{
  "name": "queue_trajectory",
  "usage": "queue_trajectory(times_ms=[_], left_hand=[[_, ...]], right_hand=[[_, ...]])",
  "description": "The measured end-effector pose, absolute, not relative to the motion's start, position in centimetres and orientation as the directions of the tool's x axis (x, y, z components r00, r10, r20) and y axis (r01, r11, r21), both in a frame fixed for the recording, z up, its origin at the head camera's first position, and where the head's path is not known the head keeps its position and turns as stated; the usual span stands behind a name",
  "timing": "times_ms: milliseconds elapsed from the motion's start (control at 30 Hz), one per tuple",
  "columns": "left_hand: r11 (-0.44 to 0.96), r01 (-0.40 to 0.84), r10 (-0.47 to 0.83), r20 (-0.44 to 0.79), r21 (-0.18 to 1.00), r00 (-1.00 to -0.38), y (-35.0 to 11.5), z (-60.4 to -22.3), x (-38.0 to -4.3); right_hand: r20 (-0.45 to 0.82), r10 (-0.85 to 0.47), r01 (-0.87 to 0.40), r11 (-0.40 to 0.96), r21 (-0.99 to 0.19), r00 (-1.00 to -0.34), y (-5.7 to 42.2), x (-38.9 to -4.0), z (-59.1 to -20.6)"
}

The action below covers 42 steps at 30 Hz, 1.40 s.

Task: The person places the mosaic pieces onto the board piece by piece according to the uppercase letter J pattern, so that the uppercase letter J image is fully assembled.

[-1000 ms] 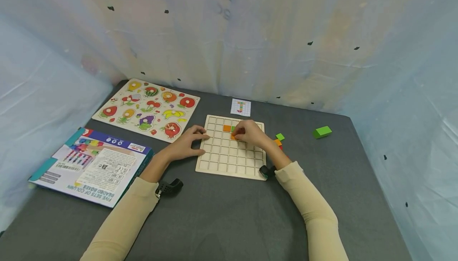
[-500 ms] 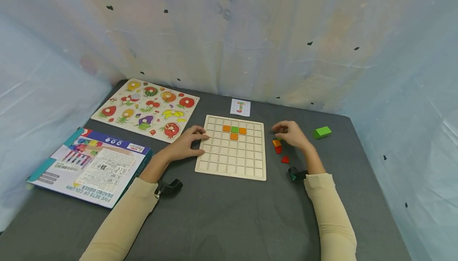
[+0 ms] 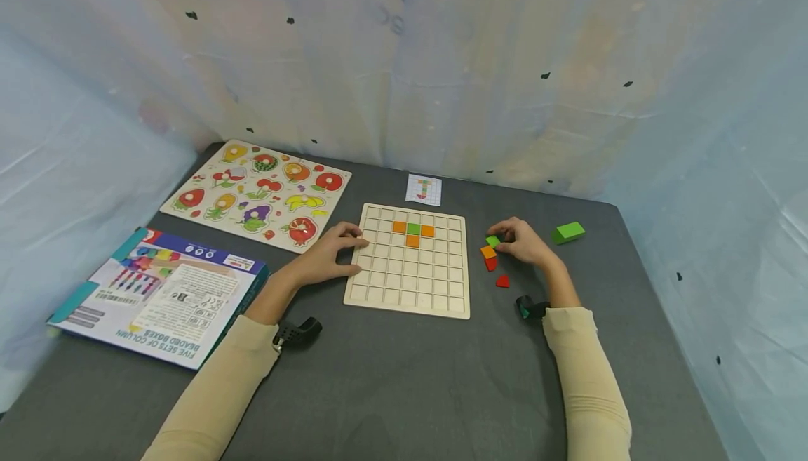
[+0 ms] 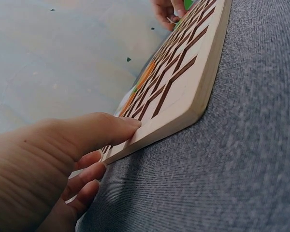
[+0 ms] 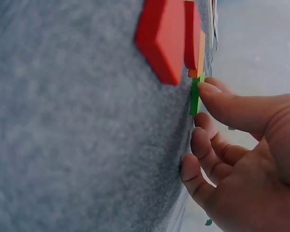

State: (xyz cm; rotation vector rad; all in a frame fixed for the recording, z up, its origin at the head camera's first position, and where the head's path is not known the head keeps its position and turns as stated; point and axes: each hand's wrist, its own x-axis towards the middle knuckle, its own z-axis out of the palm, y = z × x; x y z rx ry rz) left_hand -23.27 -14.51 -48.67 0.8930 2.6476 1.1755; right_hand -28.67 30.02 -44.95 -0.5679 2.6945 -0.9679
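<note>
The wooden grid board [image 3: 404, 285] lies on the dark cloth, with orange tiles [image 3: 412, 241] and a green tile [image 3: 413, 228] in its upper cells. My left hand [image 3: 322, 256] touches the board's left edge; in the left wrist view its thumb rests on the rim and the fingers lie by the side. To the right of the board, my right hand [image 3: 525, 242] pinches a loose green square tile [image 3: 492, 241] between thumb and forefinger, low at the cloth. Just below that tile lie an orange tile [image 3: 488, 252] and a red piece [image 3: 491, 264], with another red piece [image 3: 502, 281] nearer me.
A small pattern card [image 3: 423, 189] lies behind the board. Further right stands a green block [image 3: 569, 233]. At the left are a fruit puzzle board [image 3: 278, 198] and a flat printed box [image 3: 164, 292]. Plastic sheeting [image 3: 454, 82] hangs behind the table.
The right hand has left the board and moved right to the loose tiles, where it now holds the green one. An orange tile shows right of the board's green tile. The left hand stays put.
</note>
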Motion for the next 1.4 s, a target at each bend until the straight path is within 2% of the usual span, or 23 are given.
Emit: queue_trajectory(times_ms=[333, 700, 900, 1067, 1233, 1400], left_hand=[[0.528, 0.458, 0.552, 0.121, 0.716, -0.825, -14.5, -48.7, -23.3], [0.536, 0.472, 0.552, 0.133, 0.700, -0.824, -14.7, -48.6, -23.3], [0.546, 0.461, 0.542, 0.125, 0.699, -0.831, -14.7, -48.7, -23.2], [0.549, 0.459, 0.542, 0.121, 0.699, -0.832, -14.6, -48.8, -23.3], [0.535, 0.474, 0.550, 0.137, 0.699, -0.824, -14.5, -48.8, -23.3], [0.530, 0.472, 0.555, 0.133, 0.704, -0.821, -14.5, -48.9, -23.4]], right_hand=[[-0.087, -0.410, -0.274, 0.737, -0.619, -0.908, 30.0, -28.9, -45.1], [-0.049, -0.395, -0.267, 0.702, -0.660, -0.918, 29.3, -29.1, -44.0], [0.024, -0.523, -0.360, 0.553, -0.752, -0.852, 25.4, -29.0, -43.3], [-0.013, -0.643, -0.340, 0.422, -0.840, -0.766, 20.6, -28.2, -43.4], [-0.043, -0.708, -0.353, 0.402, -0.845, -0.705, 17.3, -27.6, -43.6], [-0.045, -0.708, -0.375, 0.425, -0.824, -0.705, 15.8, -27.3, -43.9]])
